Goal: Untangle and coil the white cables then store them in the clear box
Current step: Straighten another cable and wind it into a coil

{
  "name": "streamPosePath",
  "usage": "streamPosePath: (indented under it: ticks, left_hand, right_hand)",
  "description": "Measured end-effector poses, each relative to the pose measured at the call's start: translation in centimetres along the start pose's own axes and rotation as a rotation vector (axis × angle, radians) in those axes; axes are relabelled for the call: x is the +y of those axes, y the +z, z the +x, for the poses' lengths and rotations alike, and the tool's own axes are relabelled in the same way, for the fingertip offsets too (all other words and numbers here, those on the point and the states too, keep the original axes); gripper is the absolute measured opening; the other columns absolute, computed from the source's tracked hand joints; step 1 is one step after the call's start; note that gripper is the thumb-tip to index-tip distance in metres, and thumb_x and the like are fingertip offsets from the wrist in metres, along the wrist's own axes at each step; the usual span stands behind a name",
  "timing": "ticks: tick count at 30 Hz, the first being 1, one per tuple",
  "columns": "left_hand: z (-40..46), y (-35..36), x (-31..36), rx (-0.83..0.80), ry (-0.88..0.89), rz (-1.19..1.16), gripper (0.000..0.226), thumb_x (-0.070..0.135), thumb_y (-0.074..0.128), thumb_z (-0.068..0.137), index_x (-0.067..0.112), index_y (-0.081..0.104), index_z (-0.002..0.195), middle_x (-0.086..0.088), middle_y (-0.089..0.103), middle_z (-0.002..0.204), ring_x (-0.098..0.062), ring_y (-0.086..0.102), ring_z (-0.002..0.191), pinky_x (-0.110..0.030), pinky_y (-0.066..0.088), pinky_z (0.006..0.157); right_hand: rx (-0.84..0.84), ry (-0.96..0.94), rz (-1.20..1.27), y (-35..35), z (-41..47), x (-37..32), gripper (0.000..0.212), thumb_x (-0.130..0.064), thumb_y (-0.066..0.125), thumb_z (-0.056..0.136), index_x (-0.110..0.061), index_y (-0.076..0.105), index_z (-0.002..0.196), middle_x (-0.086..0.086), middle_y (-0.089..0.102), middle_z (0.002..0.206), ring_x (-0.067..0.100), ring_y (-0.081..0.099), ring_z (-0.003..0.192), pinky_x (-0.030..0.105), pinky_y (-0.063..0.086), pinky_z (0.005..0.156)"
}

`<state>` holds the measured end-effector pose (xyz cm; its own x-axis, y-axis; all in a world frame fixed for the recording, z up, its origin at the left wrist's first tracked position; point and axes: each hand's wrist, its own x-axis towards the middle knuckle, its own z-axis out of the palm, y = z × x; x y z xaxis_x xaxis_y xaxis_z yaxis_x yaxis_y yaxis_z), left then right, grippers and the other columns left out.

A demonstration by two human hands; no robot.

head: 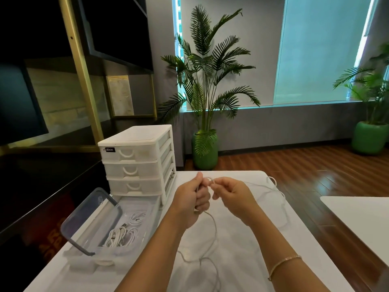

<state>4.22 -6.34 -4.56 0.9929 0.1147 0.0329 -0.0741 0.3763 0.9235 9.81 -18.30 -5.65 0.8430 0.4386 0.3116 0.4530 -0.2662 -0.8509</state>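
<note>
She looks to be partway through coiling one loose white cable [212, 226], with several coils already lying in the clear box [101, 232] at the left of the tabletop [242, 260]. The left hand [190, 202] is fisted round the cable's gathered end while the right hand [232, 196] pinches a small loop just beside it, both raised above the cloth. Next, I'd guess, comes drawing in the slack that trails toward the far right edge, loop by loop.
</note>
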Motion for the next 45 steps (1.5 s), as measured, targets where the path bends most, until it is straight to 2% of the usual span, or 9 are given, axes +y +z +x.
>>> streamPosePath:
  ticks: [4,10,14,19,25,30,32,37,45]
  left_hand:
    - [0.4,-1.0,-0.4,0.059,0.005,-0.480,0.039,0.033,0.030,0.100,0.009,0.052,0.079,0.003,0.039,0.046,-0.006,0.031,0.035,-0.016,0.027,0.034]
    - [0.2,-1.4,-1.6,0.113,0.008,-0.502,0.037,0.028,0.034,0.100,0.004,0.061,0.102,-0.002,0.061,0.063,-0.009,0.055,0.049,-0.017,0.048,0.045]
    - [0.1,-1.4,-1.7,0.145,0.061,-0.331,0.033,0.023,0.036,0.100,0.005,0.063,0.104,-0.006,0.074,0.086,-0.015,0.072,0.074,-0.023,0.059,0.063]
    - [-0.1,-0.7,-1.8,0.125,0.093,-0.222,0.030,0.019,0.033,0.101,0.006,0.057,0.114,-0.010,0.067,0.112,-0.019,0.069,0.095,-0.028,0.055,0.083]
    - [-0.4,0.8,-2.4,0.241,0.213,0.286,0.036,0.025,0.043,0.096,0.013,0.054,0.127,0.002,0.066,0.108,-0.010,0.066,0.096,-0.019,0.051,0.085]
    - [-0.5,0.5,-2.9,0.325,0.328,0.568,0.032,0.025,0.061,0.087,0.017,0.066,0.117,0.000,0.068,0.116,-0.013,0.063,0.108,-0.033,0.052,0.094]
    - [-0.4,0.3,-3.1,0.326,0.337,0.586,0.026,0.025,0.063,0.086,0.014,0.071,0.108,0.000,0.071,0.108,-0.016,0.064,0.105,-0.035,0.053,0.093]
    - [-0.3,-0.2,-3.6,0.288,0.485,0.813,0.026,0.027,0.054,0.091,0.012,0.074,0.094,0.013,0.064,0.072,-0.002,0.061,0.070,-0.006,0.049,0.065]
    - [-0.7,0.3,-3.0,0.056,0.329,0.737,0.031,0.030,0.030,0.100,0.018,0.058,0.096,0.007,0.057,0.079,-0.009,0.054,0.074,-0.007,0.046,0.065]
  right_hand:
    - [0.004,-0.063,-0.256,0.1,-0.5,0.3,0.029,-0.033,0.055,0.090,-0.016,0.070,0.108,-0.003,0.071,0.102,0.008,0.061,0.088,0.022,0.049,0.082]
    - [-0.031,-0.090,-0.507,0.3,-0.9,0.0,0.029,-0.040,0.050,0.092,-0.028,0.068,0.111,-0.003,0.069,0.106,0.013,0.060,0.092,0.032,0.052,0.082]
    - [-0.092,-0.102,-0.525,0.7,-1.4,0.2,0.029,-0.036,0.050,0.092,-0.025,0.067,0.114,-0.003,0.070,0.109,0.012,0.061,0.091,0.029,0.052,0.083]
    - [-0.118,-0.099,-0.534,-0.2,-2.0,-0.2,0.029,-0.035,0.054,0.091,-0.020,0.069,0.110,-0.001,0.072,0.105,0.013,0.064,0.087,0.030,0.053,0.085]
    - [-0.072,-0.142,-0.571,-0.9,-2.9,-0.8,0.026,-0.035,0.057,0.089,-0.019,0.072,0.103,-0.001,0.072,0.095,0.011,0.059,0.075,0.029,0.054,0.077]
    - [-0.032,-0.189,-0.564,-0.8,-3.1,-1.4,0.024,-0.033,0.059,0.088,-0.023,0.071,0.107,-0.003,0.072,0.097,0.010,0.057,0.074,0.028,0.053,0.075]
    - [-0.027,-0.187,-0.554,-0.9,-3.2,-1.4,0.022,-0.033,0.059,0.088,-0.024,0.072,0.104,-0.004,0.072,0.095,0.011,0.060,0.077,0.031,0.054,0.076]
    - [0.000,-0.194,-0.486,-0.8,-3.1,-1.3,0.020,-0.029,0.061,0.087,-0.022,0.073,0.101,-0.001,0.072,0.092,0.012,0.060,0.077,0.031,0.054,0.077]
    - [0.119,-0.223,-0.335,-1.1,-2.9,-0.8,0.013,-0.023,0.064,0.085,-0.014,0.074,0.087,0.003,0.072,0.082,0.016,0.063,0.075,0.034,0.055,0.073]
